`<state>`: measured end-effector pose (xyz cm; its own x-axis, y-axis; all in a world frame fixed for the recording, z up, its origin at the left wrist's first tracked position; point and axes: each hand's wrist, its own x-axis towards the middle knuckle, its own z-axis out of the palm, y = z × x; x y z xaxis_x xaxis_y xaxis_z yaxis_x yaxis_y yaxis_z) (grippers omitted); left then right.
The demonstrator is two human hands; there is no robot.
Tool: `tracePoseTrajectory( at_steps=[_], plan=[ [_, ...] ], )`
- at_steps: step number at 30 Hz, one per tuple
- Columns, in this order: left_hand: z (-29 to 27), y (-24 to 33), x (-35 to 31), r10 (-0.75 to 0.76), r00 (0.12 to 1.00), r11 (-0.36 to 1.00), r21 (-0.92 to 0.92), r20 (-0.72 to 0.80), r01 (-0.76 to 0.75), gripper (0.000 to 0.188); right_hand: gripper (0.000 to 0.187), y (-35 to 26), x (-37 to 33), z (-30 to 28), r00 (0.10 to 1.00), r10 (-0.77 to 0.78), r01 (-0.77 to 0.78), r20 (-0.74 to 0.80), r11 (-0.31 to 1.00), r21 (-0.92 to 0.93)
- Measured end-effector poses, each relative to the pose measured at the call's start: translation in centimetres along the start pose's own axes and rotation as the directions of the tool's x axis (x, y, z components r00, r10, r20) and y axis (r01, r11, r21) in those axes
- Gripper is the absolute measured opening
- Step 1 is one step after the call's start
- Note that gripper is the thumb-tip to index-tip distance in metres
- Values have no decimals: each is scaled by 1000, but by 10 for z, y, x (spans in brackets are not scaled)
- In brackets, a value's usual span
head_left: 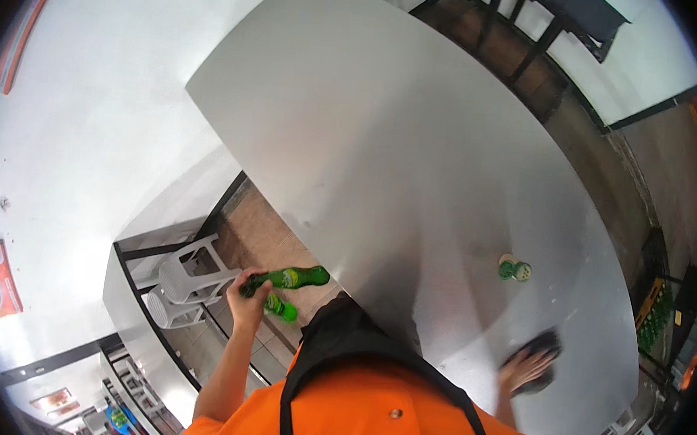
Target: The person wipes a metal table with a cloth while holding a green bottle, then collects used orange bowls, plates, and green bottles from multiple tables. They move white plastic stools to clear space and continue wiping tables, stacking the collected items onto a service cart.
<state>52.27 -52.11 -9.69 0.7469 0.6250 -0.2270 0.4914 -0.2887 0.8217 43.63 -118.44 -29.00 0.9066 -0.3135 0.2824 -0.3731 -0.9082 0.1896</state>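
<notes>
clock hub at mid-view, twelve pointing away from the wearer.

nearest, six o'clock: orange shirt [375, 421] and black apron [348, 335].

seven to eight o'clock: left hand [247, 298] closed around two green bottles, apparently by their narrow ends. upper bottle [294, 277] lies nearly level, thick end toward three o'clock and close to the surface edge; lower bottle [282, 307] shows just beneath it, partly hidden by the hand. glass by the look of them: stiff, smooth, likely slippery if wet, breakable if knocked together or against the edge. contents, if any, cannot be told, so weight uncertain. necks give the surest hold; a finger between the two would keep them from clinking.

four o'clock: right hand [525, 371] laid fairly flat, fingers extended, over a dark cloth [546, 342] on the surface [353, 153]. blurred; cannot tell whether any fingertips curl under. cloth should be light and limp, best held under a broad palm.

three to four o'clock, a little farther along: green shaker [515, 269] with pale holed top, standing apart from the cloth.

beyond: pale stools [186, 279] at eight, bottle crate [655, 316] near the rim between three and four, dark furniture [577, 15] between one and two.
</notes>
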Motion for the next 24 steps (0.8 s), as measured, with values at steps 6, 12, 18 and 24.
tracePoseTrajectory(
  at_steps=[6, 12, 18, 24],
  plan=[
    [-8, -19, 24, -10, 1000, 999, 49, 21, 9, 28, 77, -226, -30, -107, 584, -747, 512, 316, 642, 571],
    [-97, -67, 8, -67, 954, 996, -73, -291, 47, 25, 67, -535, 202, -118, 736, -675, 615, -51, 635, 468],
    [-155, -161, -17, -197, 725, 980, -152, -660, 128, 27, 63, -789, 321, -104, 854, -519, 494, 48, 836, 239],
    [-245, -238, -9, -312, 481, 942, -203, -819, 266, 31, 47, -1002, 196, -148, 461, -833, 851, -305, 317, 418]
  ],
)
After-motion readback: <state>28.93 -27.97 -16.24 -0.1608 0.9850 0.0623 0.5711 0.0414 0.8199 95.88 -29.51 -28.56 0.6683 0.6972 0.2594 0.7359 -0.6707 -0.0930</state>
